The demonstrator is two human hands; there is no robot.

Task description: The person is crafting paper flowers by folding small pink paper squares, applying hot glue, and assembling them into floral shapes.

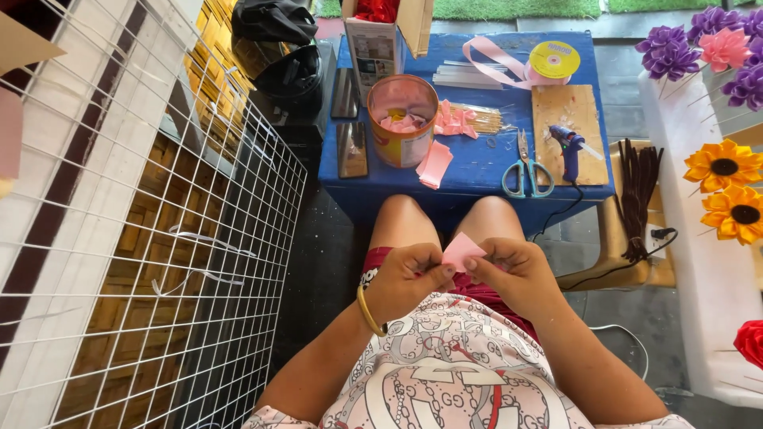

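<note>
A small pink ribbon piece (461,252) is pinched between the closed fingertips of the left hand (407,280) and right hand (509,268), nearer than the blue table (477,163)

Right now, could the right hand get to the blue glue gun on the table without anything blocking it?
Probably yes. The glue gun lies on a wooden board on the right side of the blue table, with open space between it and the right hand. That hand's grip is taken by a pink ribbon piece, though.

Pale pink chain-patterned shirt (453,365), dark red shorts (377,258), gold bangle (367,311) on the left wrist.
</note>
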